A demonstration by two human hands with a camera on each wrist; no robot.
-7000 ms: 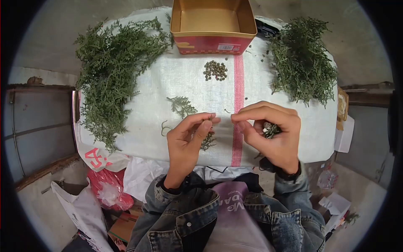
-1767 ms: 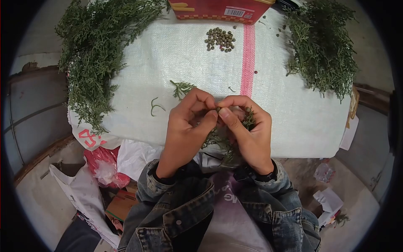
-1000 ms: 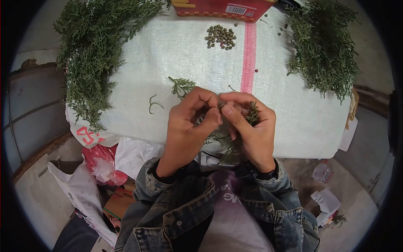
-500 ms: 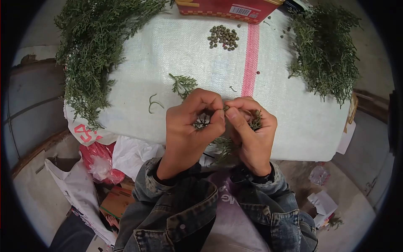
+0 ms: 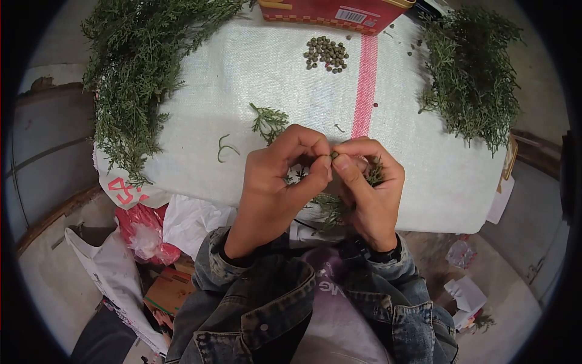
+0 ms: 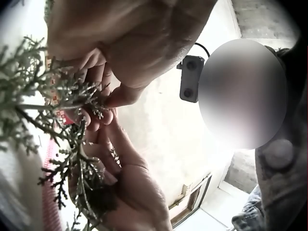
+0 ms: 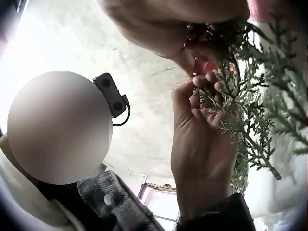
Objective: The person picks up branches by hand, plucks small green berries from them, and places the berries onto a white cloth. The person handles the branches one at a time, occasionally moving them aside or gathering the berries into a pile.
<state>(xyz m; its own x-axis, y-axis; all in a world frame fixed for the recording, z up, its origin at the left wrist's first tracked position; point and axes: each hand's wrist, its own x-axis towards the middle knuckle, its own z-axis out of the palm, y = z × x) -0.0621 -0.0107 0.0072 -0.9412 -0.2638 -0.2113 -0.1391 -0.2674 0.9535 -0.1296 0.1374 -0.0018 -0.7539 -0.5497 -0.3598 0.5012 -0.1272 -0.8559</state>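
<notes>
In the head view both hands meet at the fingertips over the near part of a white woven sack. The right hand pinches a small round green berry between thumb and index finger, with a leafy sprig held in its palm and hanging below. My left hand has its thumb and index tips together at the berry's left side; whether they grip its stem cannot be told. Behind the left hand lies a small loose sprig. A pile of berries rests farther back.
Large heaps of green branches stand at left and right. A red tin sits at the back edge. A curled green strip and a few loose berries lie on the sack. Bags and a box are below left.
Since the oldest frame the hands have come together, and the right hand now pinches a berry. Over the last second they shift slightly right, fingertips still together. The head view has tilted toward the near side.
</notes>
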